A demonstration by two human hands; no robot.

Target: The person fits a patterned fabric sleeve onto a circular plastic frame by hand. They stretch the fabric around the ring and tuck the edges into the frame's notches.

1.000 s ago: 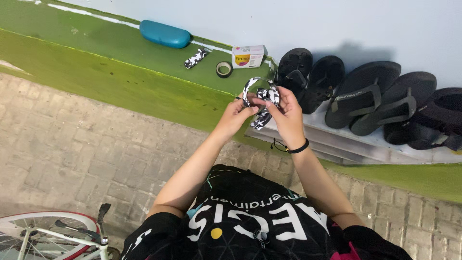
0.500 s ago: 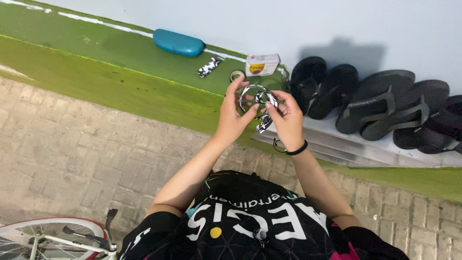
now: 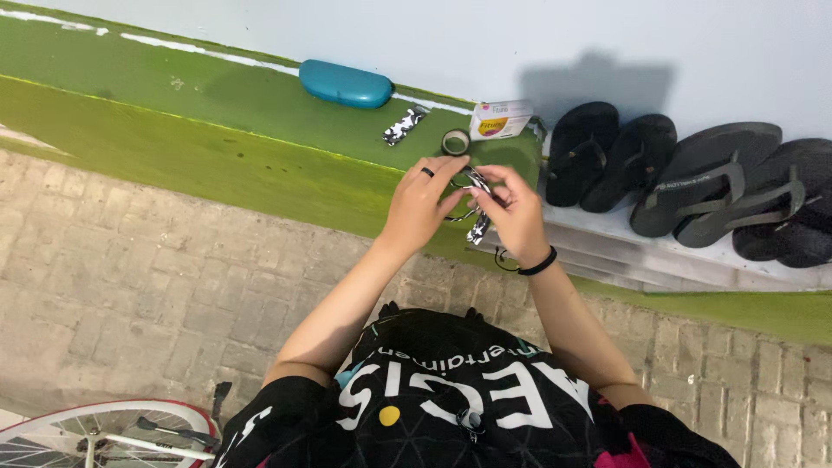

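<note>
Both hands meet in front of me over the edge of a green ledge. Between them is a black-and-white patterned strip of tape, partly coiled, with a loose end hanging down. My left hand, a dark ring on one finger, pinches the coil from the left. My right hand, a black band on its wrist, pinches it from the right. Most of the strip is hidden by my fingers.
On the ledge lie a teal oval case, a short black-and-white roll piece, a small dark tape roll and a small white box. Several black sandals sit on a white rack. A bicycle wheel is at lower left, over brick paving.
My hands dropped a little and closed in; the wide loop of strip seen a second ago is now pressed smaller between the fingers. The view shifted, so ledge items sit further right.
</note>
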